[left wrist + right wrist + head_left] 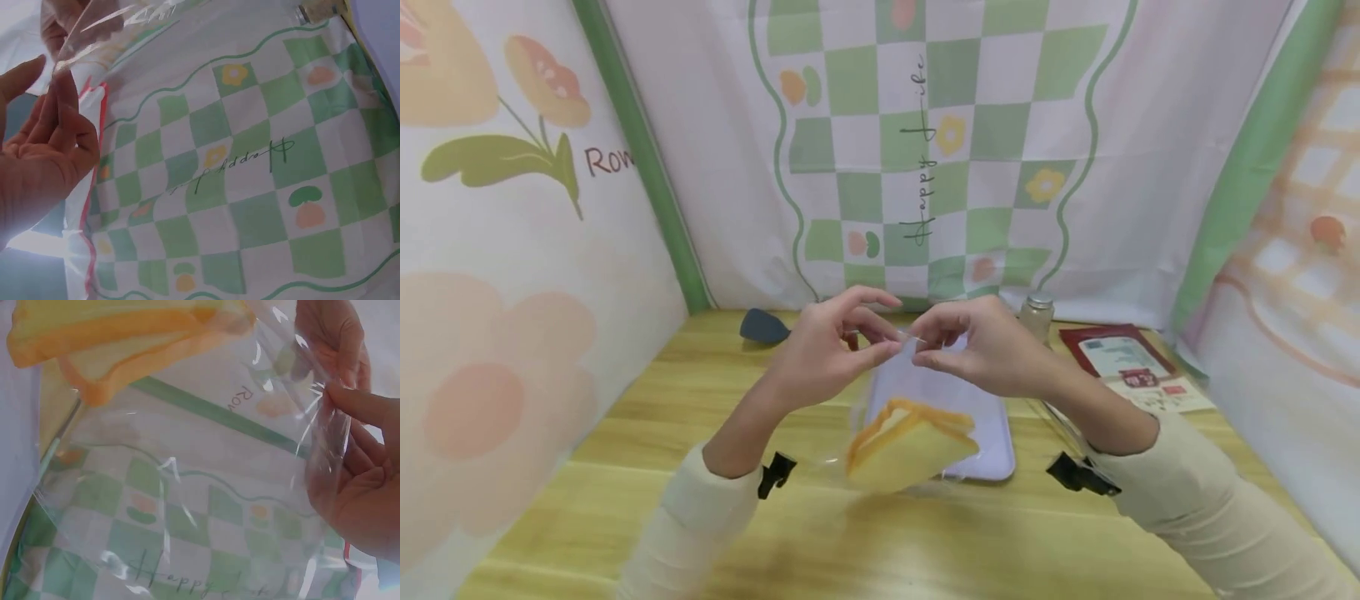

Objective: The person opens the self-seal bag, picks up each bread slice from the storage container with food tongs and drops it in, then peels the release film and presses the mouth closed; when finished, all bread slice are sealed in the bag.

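A clear plastic bag (pixel 187 469) hangs between my two hands, in front of my body. Slices of bread (pixel 917 450) with orange-brown crusts lie at the bottom of it. At the bag's top edge, my left hand (pixel 827 350) pinches the film between thumb and fingers. My right hand (pixel 992 346) pinches the same edge close by, its thumb and fingertips facing the left ones. In the right wrist view the film stretches from the bread up to the fingers. Behind the bag on the table is a pale lilac tray (pixel 1000 454), partly covered by the bread.
A dark spatula (pixel 763 327) lies at the back left of the wooden table (pixel 700 400). A glass jar with a metal lid (pixel 1037 312) stands at the back right, beside a red-and-white packet (pixel 1116 350). Printed cloth (pixel 925 142) hangs behind the table.
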Motion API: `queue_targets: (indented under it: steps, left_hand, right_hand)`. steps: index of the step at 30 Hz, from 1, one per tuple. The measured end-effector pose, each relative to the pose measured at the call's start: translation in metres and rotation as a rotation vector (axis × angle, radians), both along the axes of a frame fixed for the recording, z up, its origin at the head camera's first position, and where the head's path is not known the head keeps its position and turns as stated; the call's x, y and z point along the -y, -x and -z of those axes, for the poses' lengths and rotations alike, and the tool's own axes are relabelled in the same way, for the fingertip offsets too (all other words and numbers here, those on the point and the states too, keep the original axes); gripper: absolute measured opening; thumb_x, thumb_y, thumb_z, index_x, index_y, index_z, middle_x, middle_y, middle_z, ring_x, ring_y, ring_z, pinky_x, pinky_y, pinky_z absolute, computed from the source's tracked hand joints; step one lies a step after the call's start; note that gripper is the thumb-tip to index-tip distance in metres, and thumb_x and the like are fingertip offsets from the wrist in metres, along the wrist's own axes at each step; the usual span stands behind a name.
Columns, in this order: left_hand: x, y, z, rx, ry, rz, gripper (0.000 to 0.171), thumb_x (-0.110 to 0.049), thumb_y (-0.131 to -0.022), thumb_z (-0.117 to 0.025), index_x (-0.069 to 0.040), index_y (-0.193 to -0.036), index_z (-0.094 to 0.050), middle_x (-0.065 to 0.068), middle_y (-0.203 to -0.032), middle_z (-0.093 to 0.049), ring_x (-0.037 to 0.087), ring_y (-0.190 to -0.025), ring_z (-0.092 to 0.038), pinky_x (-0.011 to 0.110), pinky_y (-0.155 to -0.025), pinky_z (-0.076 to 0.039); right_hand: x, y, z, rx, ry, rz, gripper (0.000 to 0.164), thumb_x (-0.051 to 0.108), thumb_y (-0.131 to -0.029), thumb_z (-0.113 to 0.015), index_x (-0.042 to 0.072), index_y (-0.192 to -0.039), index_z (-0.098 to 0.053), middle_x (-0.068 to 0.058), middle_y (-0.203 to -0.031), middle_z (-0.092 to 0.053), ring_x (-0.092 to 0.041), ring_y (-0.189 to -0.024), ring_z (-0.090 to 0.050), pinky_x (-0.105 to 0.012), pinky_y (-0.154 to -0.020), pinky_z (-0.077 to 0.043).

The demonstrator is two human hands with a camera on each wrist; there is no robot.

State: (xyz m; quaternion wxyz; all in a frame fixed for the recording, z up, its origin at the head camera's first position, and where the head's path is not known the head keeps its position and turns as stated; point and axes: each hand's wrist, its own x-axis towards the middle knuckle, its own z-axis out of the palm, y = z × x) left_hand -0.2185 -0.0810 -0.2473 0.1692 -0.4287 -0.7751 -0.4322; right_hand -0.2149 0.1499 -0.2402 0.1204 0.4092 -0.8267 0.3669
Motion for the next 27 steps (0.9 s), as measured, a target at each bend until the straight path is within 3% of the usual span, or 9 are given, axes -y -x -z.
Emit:
queue_targets:
  steps: [2, 5, 9, 13, 18, 21, 27]
  left_hand:
    - [-0.005, 0.002, 0.01, 0.066, -0.095, -0.002, 0.038, -0.009, -0.086, -0.078, -0.007, -0.12, -0.061, 0.0, -0.091, -0.075, 0.007, -0.078, -0.067, 0.028, -0.059, -0.052]
    - [-0.014, 0.007, 0.023, 0.097, -0.205, 0.016, 0.036, -0.007, -0.086, -0.077, -0.004, -0.118, -0.061, 0.005, -0.09, -0.075, 0.012, -0.078, -0.068, 0.029, -0.062, -0.054]
    - [-0.023, 0.009, 0.032, 0.002, -0.288, 0.034, 0.032, 0.001, -0.084, -0.076, 0.0, -0.111, -0.06, 0.01, -0.082, -0.075, 0.014, -0.069, -0.068, 0.028, -0.058, -0.052]
    - [-0.026, 0.003, 0.031, -0.11, -0.334, 0.018, 0.035, 0.006, -0.079, -0.078, 0.002, -0.107, -0.058, 0.011, -0.077, -0.074, 0.013, -0.063, -0.066, 0.027, -0.057, -0.052]
    - [-0.026, -0.01, 0.027, -0.152, -0.354, 0.045, 0.036, 0.008, -0.079, -0.078, 0.003, -0.107, -0.057, 0.013, -0.078, -0.074, 0.013, -0.063, -0.066, 0.027, -0.059, -0.053]
    - [-0.024, -0.017, 0.026, -0.158, -0.372, 0.062, 0.036, 0.011, -0.078, -0.077, 0.003, -0.107, -0.056, 0.013, -0.079, -0.074, 0.013, -0.064, -0.066, 0.027, -0.06, -0.053]
    - [-0.018, -0.03, 0.026, -0.226, -0.403, 0.097, 0.039, 0.018, -0.072, -0.078, 0.005, -0.103, -0.056, 0.014, -0.079, -0.074, 0.015, -0.063, -0.066, 0.026, -0.06, -0.055]
  right_hand:
    - [-0.001, 0.0, -0.001, -0.006, 0.022, 0.008, 0.021, 0.002, -0.082, -0.08, 0.007, -0.1, -0.073, 0.008, -0.08, -0.071, -0.008, -0.072, -0.065, -0.029, -0.067, -0.055]
    - [-0.003, -0.001, 0.0, -0.006, 0.046, 0.014, 0.024, 0.0, -0.081, -0.08, 0.004, -0.104, -0.072, 0.007, -0.08, -0.071, -0.009, -0.072, -0.065, -0.029, -0.067, -0.056]
    - [-0.006, -0.004, 0.003, -0.032, 0.044, 0.019, 0.025, 0.002, -0.083, -0.079, 0.003, -0.106, -0.071, 0.006, -0.082, -0.072, -0.007, -0.073, -0.066, -0.027, -0.066, -0.055]
    - [-0.011, -0.006, 0.008, -0.175, 0.019, 0.032, 0.023, 0.005, -0.083, -0.079, 0.006, -0.105, -0.072, 0.009, -0.081, -0.071, -0.003, -0.072, -0.064, -0.025, -0.064, -0.054]
    - [-0.021, -0.009, 0.016, -0.359, 0.027, 0.005, 0.024, 0.005, -0.078, -0.083, 0.009, -0.101, -0.074, 0.01, -0.081, -0.072, -0.001, -0.07, -0.063, -0.019, -0.061, -0.051]
    - [-0.025, -0.009, 0.019, -0.412, 0.066, -0.048, 0.018, 0.017, -0.085, -0.079, 0.008, -0.099, -0.074, 0.006, -0.081, -0.073, -0.004, -0.068, -0.064, -0.017, -0.057, -0.048]
    - [-0.031, -0.012, 0.023, -0.463, 0.112, -0.152, 0.027, 0.034, -0.094, -0.066, 0.008, -0.096, -0.075, 0.004, -0.082, -0.072, -0.005, -0.067, -0.063, -0.017, -0.054, -0.048]
